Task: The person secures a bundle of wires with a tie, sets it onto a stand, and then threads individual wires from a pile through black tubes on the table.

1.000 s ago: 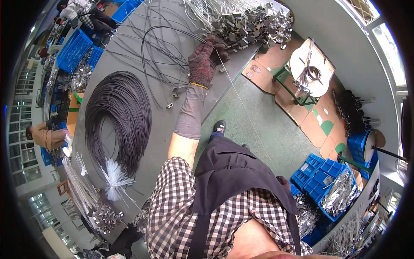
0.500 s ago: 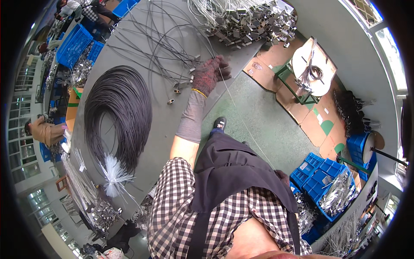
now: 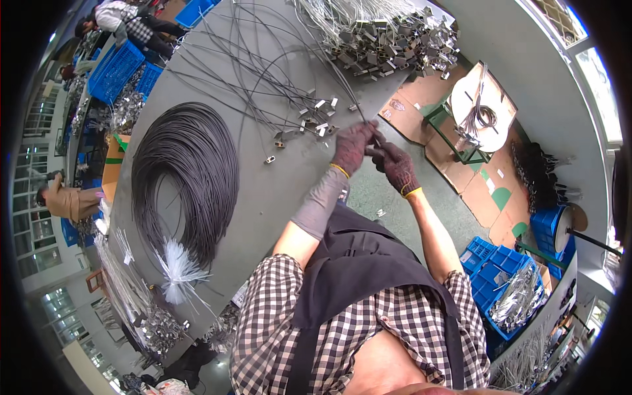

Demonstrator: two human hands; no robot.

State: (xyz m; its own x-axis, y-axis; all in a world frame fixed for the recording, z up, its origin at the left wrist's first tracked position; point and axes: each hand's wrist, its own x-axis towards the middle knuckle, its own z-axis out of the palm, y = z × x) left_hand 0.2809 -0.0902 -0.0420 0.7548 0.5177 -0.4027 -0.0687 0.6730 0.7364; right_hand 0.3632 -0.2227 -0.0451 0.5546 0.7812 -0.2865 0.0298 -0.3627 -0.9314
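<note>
My left hand, in a dark reddish glove with a yellow cuff, is closed around a thin dark cable at the table's right edge. The cable runs up from its fingers toward the far side. Close against it, my right hand wears a similar glove, its fingers curled in by the left fingertips. Whatever lies between the right fingers is too small and blurred to make out. More dark cables spread over the grey table, with small metal blocks at their ends just left of my hands.
A large coil of dark cable lies on the left, beside a white strand bundle. Heaped metal blocks fill the far corner. To the right stand a round white-topped stand and blue crates. Another person works at far left.
My right hand has come up from beside my right hip to meet the left. The left hand has moved right and nearer me. The thin wire stretched between them no longer shows.
</note>
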